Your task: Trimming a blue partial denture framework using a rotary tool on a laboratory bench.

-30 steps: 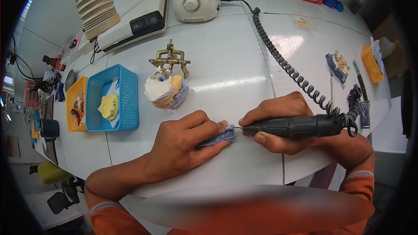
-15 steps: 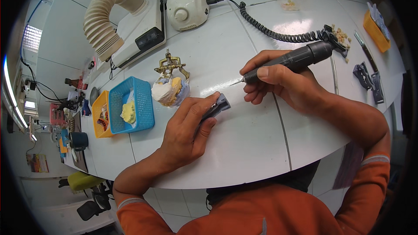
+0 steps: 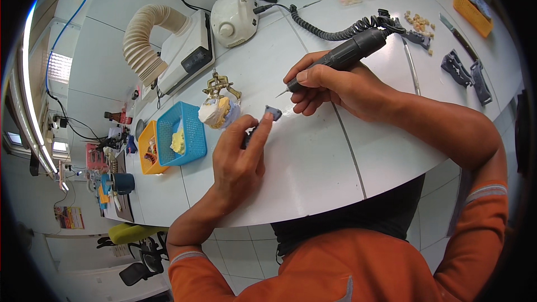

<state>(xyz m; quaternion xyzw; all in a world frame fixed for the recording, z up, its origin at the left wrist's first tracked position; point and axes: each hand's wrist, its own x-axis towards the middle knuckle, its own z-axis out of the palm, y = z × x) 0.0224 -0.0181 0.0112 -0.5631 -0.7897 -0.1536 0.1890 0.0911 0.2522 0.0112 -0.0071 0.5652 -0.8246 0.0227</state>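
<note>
My right hand [image 3: 358, 92] grips a black dental handpiece [image 3: 353, 50] like a pen, its thin metal bur [image 3: 282, 94] pointing down and left. My left hand [image 3: 238, 154] is closed on a small grey-blue moulded piece [image 3: 273, 113], with the index finger stretched along it; much of the piece is hidden under the fingers. The bur tip and the piece are a short way apart. Just beyond my left hand stands a brass articulator [image 3: 220, 85] with a white and yellowish dental cast [image 3: 211, 113].
A blue basket [image 3: 194, 144] with a pale yellow cast sits left, beside a yellow basket [image 3: 149, 134]. Behind are a white control unit [image 3: 234, 19] and a ribbed hose [image 3: 137, 39]. The coiled cord [image 3: 321, 33] crosses the table. Rightward lie beige bits [image 3: 419, 24], a knife [image 3: 461, 39] and grey pieces [image 3: 457, 69].
The head view has shifted. My left hand has turned, its index finger now extended over the grey-blue piece, which shows less. My right hand has moved a little left with the handpiece.
</note>
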